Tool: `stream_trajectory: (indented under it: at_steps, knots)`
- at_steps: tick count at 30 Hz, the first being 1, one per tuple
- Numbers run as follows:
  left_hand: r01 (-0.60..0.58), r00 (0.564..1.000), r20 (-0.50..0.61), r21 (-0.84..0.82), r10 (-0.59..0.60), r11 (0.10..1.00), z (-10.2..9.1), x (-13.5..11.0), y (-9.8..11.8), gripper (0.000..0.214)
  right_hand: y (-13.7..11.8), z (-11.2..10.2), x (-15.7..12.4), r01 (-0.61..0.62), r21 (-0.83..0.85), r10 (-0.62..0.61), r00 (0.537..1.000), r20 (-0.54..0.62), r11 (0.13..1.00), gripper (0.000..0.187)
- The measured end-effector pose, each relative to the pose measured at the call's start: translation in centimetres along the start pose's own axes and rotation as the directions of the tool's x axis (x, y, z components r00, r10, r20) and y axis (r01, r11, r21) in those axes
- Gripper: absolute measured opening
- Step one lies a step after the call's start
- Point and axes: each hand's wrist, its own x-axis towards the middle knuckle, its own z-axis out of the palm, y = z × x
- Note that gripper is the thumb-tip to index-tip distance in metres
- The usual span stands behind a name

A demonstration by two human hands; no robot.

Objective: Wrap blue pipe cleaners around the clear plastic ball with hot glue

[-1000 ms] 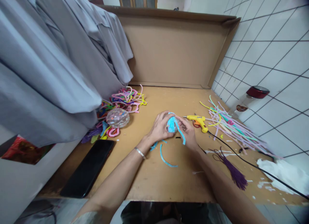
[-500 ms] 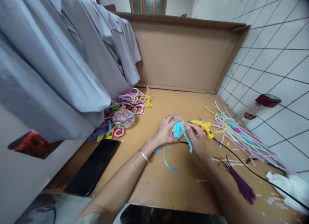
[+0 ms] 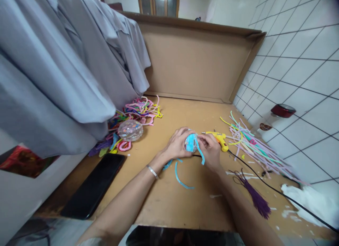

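My left hand (image 3: pixel 176 144) is wrapped round a small clear ball (image 3: pixel 190 143), whose visible side is largely covered with rows of blue pipe cleaner. From the ball's right side hangs the loose end of a blue pipe cleaner strip (image 3: pixel 200 154). My right hand (image 3: pixel 212 152) is closed by that strip, thumb and fingertips pinched together at its upper part; the exact contact is partly hidden. On the table below lies a curved blue pipe cleaner piece (image 3: pixel 181 179), and shorter blue bits (image 3: pixel 167 164) lie by my left wrist.
Just beyond my right hand lies a yellow glue gun (image 3: pixel 221 139) with a black cord. Pipe cleaners (image 3: pixel 261 147), a purple tassel (image 3: pixel 254 196) and white tissue (image 3: pixel 309 200) are on the right. Left are another clear ball (image 3: pixel 130 130), tangled pipe cleaners (image 3: pixel 143 108) and a black phone (image 3: pixel 94 186).
The view has shifted slightly, so most things sit further left. Both hands keep their hold at the ball, and the strip still hangs from its right side.
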Motion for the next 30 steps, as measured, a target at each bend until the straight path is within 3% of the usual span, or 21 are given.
stream_trajectory:
  at_steps: [2,6,11,17,24,30]
  knots:
    - [-0.017,1.0,0.009,0.033,0.017,0.999,0.1,0.0,0.1,0.077,-0.1,-0.1,0.0,0.014,-0.032,-0.014,1.0,-0.002,0.999,0.017]
    - [-0.038,0.999,0.034,0.079,0.036,0.996,0.0,0.0,0.4,0.075,-0.3,-0.1,0.3,-0.153,0.064,0.154,0.988,-0.005,0.986,0.024]
    - [-0.044,0.998,0.041,0.077,0.041,0.996,-0.1,0.0,0.4,0.076,-1.0,-0.5,0.9,-0.333,0.191,0.303,0.937,0.173,0.923,0.042]
    - [-0.038,0.998,0.052,0.064,0.035,0.997,-0.1,0.1,0.4,0.076,-1.8,-0.8,1.1,-0.449,0.244,0.398,0.888,0.229,0.86,0.028]
    - [-0.041,0.998,0.055,0.073,0.037,0.996,-0.2,0.1,0.5,0.075,-1.7,-0.5,0.9,-0.556,0.314,0.508,0.831,0.227,0.769,0.024]
    - [-0.042,0.999,0.035,0.059,0.04,0.997,0.1,0.1,0.3,0.076,-1.3,-0.1,0.7,-0.582,0.365,0.539,0.813,0.222,0.727,0.026]
